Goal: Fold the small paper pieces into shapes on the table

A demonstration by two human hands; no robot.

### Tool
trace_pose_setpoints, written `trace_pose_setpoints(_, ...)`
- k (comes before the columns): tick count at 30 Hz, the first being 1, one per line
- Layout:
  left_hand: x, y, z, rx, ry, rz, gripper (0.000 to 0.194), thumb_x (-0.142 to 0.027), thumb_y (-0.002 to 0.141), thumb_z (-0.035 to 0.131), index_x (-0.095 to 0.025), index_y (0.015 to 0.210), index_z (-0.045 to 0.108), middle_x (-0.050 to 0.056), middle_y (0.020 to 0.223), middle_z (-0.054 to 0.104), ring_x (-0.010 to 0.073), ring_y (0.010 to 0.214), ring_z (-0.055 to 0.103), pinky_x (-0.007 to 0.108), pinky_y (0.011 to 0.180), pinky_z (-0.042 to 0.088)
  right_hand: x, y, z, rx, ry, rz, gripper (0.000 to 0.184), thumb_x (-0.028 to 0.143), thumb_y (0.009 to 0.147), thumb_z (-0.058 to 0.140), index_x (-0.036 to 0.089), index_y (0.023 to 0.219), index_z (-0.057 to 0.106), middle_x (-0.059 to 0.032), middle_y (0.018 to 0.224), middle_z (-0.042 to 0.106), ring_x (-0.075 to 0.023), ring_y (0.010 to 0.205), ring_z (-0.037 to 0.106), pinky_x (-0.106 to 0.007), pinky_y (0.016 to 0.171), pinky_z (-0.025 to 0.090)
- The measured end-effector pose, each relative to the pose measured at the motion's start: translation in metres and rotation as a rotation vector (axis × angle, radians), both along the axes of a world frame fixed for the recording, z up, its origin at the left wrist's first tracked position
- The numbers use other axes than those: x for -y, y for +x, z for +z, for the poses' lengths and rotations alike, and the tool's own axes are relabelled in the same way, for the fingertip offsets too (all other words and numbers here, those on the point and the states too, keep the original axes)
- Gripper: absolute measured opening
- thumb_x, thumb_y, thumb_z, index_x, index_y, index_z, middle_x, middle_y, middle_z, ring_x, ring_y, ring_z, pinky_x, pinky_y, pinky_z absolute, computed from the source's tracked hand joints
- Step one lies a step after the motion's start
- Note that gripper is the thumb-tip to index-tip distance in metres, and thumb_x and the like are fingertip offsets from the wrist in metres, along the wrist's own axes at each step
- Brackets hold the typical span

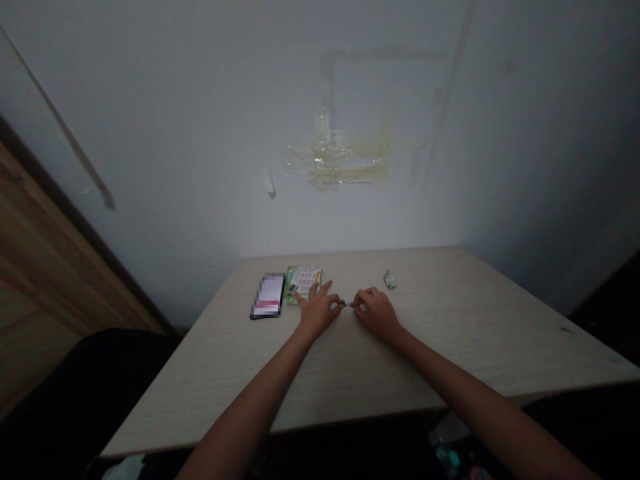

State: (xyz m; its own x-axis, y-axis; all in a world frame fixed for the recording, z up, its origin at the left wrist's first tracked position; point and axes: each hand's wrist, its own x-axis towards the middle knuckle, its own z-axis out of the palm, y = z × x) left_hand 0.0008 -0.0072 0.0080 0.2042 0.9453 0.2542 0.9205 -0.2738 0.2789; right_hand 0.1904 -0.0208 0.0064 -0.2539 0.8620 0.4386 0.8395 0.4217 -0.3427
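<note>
Over the middle of the table, my left hand (316, 312) pinches the left side of a small white piece with blue and pink on it (347, 307) between thumb and forefinger. Its other fingers spread over the edge of a printed card (303, 277) with a green border. My right hand (376, 312) has its fingertips closed on the right side of the same small piece. What the piece is, I cannot make out; the fingertips partly cover it.
Left of the card lies a phone (267, 297) with a lit, blurred screen. A small crumpled green-and-white scrap (390, 280) rests beyond my right hand. The pale wooden table (475, 327) meets a wall (200, 133) with strips of old tape (345, 160). A dark chair back (100, 380) stands at left.
</note>
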Motion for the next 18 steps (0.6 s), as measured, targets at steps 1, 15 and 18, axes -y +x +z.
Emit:
trace_pose_setpoints(1,-0.0002,-0.0002,0.0,-0.008,0.0,0.0,0.019,-0.049,0.084,0.059,-0.042,0.098,0.07,-0.006,0.152,0.037,0.0376,0.143,0.019,0.081,0.1,-0.003,-0.0003,0.0001,-0.0003,-0.001,0.002,-0.007,0.011,0.017,0.08,0.062,0.022,0.09,0.063,-0.0027,0.092,0.067,-0.0195,0.099,0.055,-0.029,0.086,0.036)
trace_pose_setpoints(15,-0.001,-0.0028,-0.0029,-0.043,-0.054,0.005,0.023,-0.05,0.086,0.056,-0.046,0.106,0.067,-0.007,0.155,0.032,0.0379,0.144,0.016,0.081,0.1,-0.001,-0.0034,0.0028,-0.0049,-0.054,0.009,-0.066,0.007,0.018,0.078,0.064,0.022,0.084,0.064,-0.0023,0.086,0.067,-0.0192,0.094,0.056,-0.03,0.085,0.035)
trace_pose_setpoints(18,-0.0018,-0.0036,-0.0035,-0.041,-0.062,0.002,0.023,-0.05,0.085,0.056,-0.046,0.106,0.067,-0.007,0.155,0.032,0.0386,0.144,0.017,0.082,0.099,-0.001,-0.0024,0.0025,-0.0047,-0.052,0.017,-0.077,0.006,0.019,0.079,0.064,0.022,0.084,0.064,-0.0027,0.086,0.067,-0.0197,0.094,0.056,-0.031,0.085,0.035)
